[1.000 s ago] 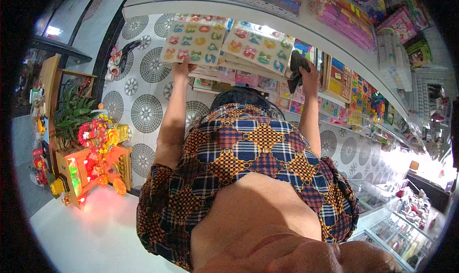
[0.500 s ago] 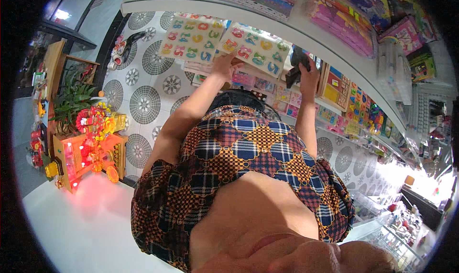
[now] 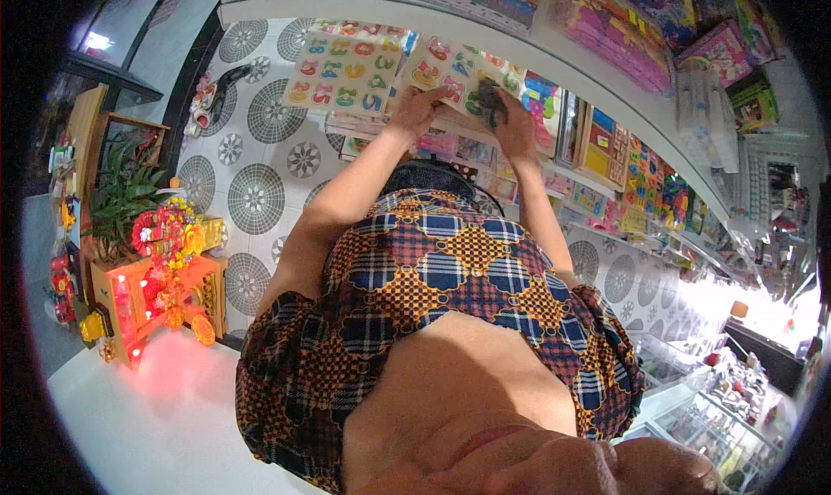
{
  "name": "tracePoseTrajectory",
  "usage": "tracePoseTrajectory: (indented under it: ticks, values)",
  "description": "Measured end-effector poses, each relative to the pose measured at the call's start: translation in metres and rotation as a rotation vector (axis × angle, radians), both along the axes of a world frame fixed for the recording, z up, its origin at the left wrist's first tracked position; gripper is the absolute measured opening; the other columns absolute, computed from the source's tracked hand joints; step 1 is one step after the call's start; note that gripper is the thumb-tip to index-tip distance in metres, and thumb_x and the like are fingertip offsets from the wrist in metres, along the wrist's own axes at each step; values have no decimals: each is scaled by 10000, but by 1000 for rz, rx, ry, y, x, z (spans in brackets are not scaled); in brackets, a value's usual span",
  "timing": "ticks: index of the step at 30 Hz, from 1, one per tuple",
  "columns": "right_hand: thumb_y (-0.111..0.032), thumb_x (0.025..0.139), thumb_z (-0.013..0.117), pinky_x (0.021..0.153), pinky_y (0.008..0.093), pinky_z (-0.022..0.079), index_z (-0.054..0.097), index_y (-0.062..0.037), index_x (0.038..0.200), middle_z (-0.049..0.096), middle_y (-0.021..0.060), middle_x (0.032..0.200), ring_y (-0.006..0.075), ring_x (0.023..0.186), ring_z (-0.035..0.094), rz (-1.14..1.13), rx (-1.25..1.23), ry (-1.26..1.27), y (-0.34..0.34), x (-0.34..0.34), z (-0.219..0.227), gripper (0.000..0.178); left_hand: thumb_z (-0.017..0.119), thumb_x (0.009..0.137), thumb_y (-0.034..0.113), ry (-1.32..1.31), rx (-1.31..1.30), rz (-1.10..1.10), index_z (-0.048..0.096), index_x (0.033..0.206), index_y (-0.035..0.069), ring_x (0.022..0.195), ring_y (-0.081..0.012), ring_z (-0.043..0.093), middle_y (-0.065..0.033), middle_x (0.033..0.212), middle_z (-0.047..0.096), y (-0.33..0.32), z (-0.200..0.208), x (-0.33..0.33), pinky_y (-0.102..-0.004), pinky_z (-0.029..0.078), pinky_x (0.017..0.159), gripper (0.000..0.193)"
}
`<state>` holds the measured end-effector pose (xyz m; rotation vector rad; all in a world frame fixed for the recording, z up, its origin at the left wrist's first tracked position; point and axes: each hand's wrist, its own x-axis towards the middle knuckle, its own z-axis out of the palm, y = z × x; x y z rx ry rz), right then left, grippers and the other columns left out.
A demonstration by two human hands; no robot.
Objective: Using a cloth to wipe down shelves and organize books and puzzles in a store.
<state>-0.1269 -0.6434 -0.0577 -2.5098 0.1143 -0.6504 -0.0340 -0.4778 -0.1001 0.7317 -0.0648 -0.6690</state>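
Observation:
A board of colourful numerals (image 3: 441, 62) lies on a shelf in front of me, beneath the upper shelf. At its near edge is my left hand (image 3: 419, 112), closed on it with the fingertips over its face. My right hand (image 3: 518, 133) grips a crumpled dark cloth (image 3: 492, 105), which rests on the board's right part and covers some of the numerals. To the left, a similar number board (image 3: 340, 75) sticks out past the shelf end.
Packed goods fill the white upper shelf (image 3: 389, 12) overhead. Wooden-framed boards (image 3: 603, 148) and letter sets (image 3: 645, 187) line the shelf on the right. A lit red-and-gold wooden shrine (image 3: 160, 278) and a potted plant (image 3: 130, 192) stand at the left, beside the patterned floor (image 3: 255, 199).
My right hand has moved left with the dark cloth, from beside the board onto its face. Colourful goods show at right where the cloth was. My left hand stays at the near edge.

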Motion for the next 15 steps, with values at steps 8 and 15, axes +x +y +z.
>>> tracePoseTrajectory:
  ticks: [8,15]
  values:
    - [-11,691,545,913,389,358,494,-163,1136,452,143,1177,310,1109,414,444,-121,-119,69,55,-6,473,510,776,-40,-51,-50,-47,470,1065,11,813,-212,596,-126,946,573,54,-8,-7,-282,524,611,296]
    - [-51,670,577,897,402,356,531,-128,1087,500,142,1107,305,1059,448,274,-77,-180,-10,129,-13,427,529,774,-12,-114,86,-95,404,1120,-35,910,-229,570,-157,1044,531,81,17,-33,-338,510,760,369]
